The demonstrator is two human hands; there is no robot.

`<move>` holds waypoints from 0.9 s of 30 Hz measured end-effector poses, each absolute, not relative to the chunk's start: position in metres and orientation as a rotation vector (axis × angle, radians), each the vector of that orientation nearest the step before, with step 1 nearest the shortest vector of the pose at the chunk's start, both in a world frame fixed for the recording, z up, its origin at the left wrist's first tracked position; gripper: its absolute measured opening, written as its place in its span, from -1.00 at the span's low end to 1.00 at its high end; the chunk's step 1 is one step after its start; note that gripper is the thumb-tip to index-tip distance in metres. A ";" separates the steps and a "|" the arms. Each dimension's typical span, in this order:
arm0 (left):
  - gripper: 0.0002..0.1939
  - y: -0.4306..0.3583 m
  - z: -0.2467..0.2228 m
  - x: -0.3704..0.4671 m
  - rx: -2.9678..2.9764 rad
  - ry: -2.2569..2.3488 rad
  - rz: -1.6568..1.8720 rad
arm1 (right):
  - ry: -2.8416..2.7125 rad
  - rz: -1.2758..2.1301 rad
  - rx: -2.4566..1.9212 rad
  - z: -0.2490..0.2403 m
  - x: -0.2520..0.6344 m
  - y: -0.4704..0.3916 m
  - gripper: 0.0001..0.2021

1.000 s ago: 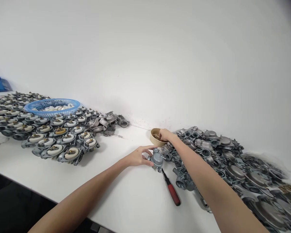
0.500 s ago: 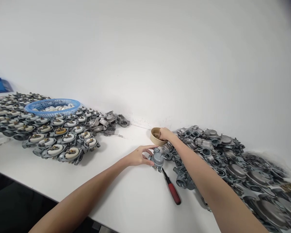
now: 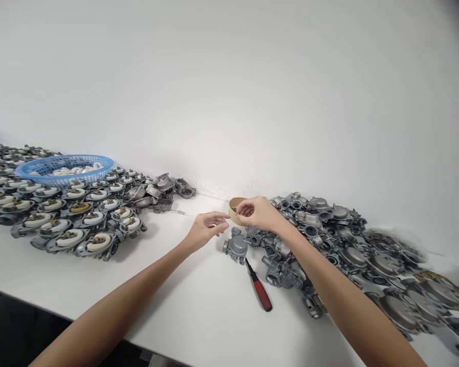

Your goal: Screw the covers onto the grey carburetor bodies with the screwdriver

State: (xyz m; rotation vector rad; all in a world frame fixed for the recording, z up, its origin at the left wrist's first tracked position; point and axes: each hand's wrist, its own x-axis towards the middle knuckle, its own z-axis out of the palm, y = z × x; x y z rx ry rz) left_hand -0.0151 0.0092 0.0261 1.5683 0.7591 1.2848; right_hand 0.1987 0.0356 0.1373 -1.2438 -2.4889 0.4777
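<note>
My left hand [image 3: 207, 229] hovers above the table with its fingers apart and nothing in them. Just right of it, a grey metal carburetor [image 3: 237, 246] rests on the white surface, untouched. My right hand [image 3: 257, 211] is in a pinch in front of a round tan bowl [image 3: 232, 214]. Whatever sits between its fingertips is too small to name. Small brass-coloured pieces lie inside the bowl, partly hidden by the hand. A screwdriver [image 3: 260, 291] with a red and black handle lies beside the carburetor, its tip close to the body.
Right of my hands lies a heap of carburetors [image 3: 317, 219]. To the left stand rows of carburetor bodies [image 3: 99, 242] with white floats, around a blue basket [image 3: 65, 159] of white floats. Loose metal bowl covers [image 3: 153, 191] lie near the wall.
My left hand has let go of the carburetor and lifted away from it. My right hand has come up out of the tan bowl with fingers pinched. The view has shifted slightly.
</note>
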 end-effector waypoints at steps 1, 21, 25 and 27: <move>-0.54 0.007 0.028 -0.013 1.543 0.724 1.266 | -2.471 0.502 -1.179 0.139 0.200 0.021 -0.93; -0.66 -0.011 0.019 0.012 1.260 0.592 1.081 | -2.464 0.574 -0.754 0.117 0.223 -0.026 -0.87; -0.66 -0.010 0.023 0.005 1.365 0.625 1.082 | -2.413 0.529 -0.873 0.121 0.228 -0.023 -0.83; -0.71 -0.008 0.027 -0.002 1.487 0.669 1.080 | -2.346 0.484 -0.987 0.122 0.232 -0.019 -0.80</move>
